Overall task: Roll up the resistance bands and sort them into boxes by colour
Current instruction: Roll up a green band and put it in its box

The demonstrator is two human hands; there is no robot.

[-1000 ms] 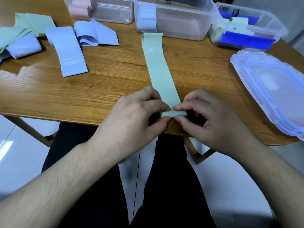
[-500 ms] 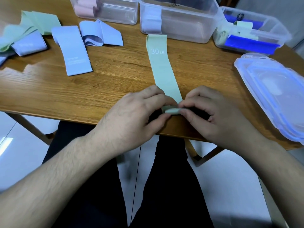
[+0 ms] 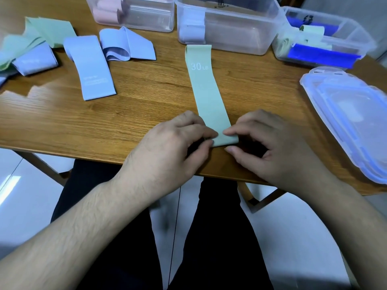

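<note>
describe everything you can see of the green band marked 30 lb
The green 30 LB band is a pale mint flat loop of smooth, rubbery-looking material with "30 LB" printed in white near its far end. It lies lengthwise on the wooden table, its far end close to the middle clear box. Its near end sits by the table edge, folded over into the start of a roll, pinched by the left hand and right hand.

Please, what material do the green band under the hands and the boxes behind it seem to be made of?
The green band looks like thin matte rubber or latex: it lies limp and curls softly at the near end. The boxes look like clear rigid plastic, since their contents show through glossy walls.
</note>
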